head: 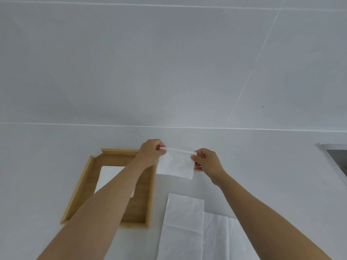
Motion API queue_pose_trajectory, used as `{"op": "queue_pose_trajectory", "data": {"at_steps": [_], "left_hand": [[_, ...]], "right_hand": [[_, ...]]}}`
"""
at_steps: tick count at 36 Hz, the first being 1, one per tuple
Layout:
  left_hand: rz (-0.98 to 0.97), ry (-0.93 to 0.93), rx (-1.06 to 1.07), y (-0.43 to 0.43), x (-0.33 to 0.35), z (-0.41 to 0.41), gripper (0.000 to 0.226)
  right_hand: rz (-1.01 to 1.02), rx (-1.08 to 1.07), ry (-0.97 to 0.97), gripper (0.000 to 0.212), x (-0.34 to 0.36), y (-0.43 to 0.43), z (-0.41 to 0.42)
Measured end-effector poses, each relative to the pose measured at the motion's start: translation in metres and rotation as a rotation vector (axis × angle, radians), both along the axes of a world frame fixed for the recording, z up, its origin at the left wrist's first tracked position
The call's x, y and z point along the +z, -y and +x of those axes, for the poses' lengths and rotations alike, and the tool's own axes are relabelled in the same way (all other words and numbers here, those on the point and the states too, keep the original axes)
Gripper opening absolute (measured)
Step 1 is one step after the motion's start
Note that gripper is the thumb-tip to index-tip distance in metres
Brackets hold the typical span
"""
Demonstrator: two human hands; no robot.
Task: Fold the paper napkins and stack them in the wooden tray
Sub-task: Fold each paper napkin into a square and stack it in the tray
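A folded white paper napkin [176, 164] hangs in the air above the white counter, just right of the wooden tray [80, 186]. My left hand [151, 152] pinches its top left corner and my right hand [208, 161] pinches its right edge. Inside the tray lies a folded white napkin [108, 177], partly hidden by my left forearm. Several unfolded white napkins [185, 228] lie flat on the counter below the held one, between my forearms.
The white counter meets a white tiled wall behind the tray. At the far right edge sits a metal-rimmed sink or hob [338, 156].
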State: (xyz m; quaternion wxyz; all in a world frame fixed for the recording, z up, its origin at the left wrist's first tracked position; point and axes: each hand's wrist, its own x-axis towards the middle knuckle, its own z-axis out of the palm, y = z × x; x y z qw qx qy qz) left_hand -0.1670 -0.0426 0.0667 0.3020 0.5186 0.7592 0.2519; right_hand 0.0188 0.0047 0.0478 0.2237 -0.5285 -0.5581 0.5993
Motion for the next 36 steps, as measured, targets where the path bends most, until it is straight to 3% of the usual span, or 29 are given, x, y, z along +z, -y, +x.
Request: {"op": "queue_pose_trajectory", "data": {"at_steps": [5,10,15,26,31,36], "left_hand": [[0.046,0.023,0.124,0.029,0.021,-0.035,0.014],[0.037,0.028,0.232,0.061,0.029,-0.075,0.005],[0.010,-0.003,0.308,0.086,0.022,-0.103,0.018],[-0.046,-0.043,0.383,0.112,-0.024,-0.119,0.028],[-0.059,-0.060,0.415,0.111,-0.038,-0.122,0.027],[-0.048,-0.078,0.431,0.105,-0.047,-0.124,0.028]], "right_hand": [[0.031,0.085,-0.087,0.019,0.022,0.010,-0.042],[-0.005,0.176,-0.117,0.014,0.028,0.030,-0.087],[-0.058,0.222,-0.094,0.013,0.020,0.052,-0.123],[0.002,0.349,0.215,0.006,-0.010,0.079,-0.157],[0.011,0.352,0.278,0.020,-0.019,0.079,-0.166],[0.067,0.337,0.346,0.011,-0.030,0.078,-0.173]]}}
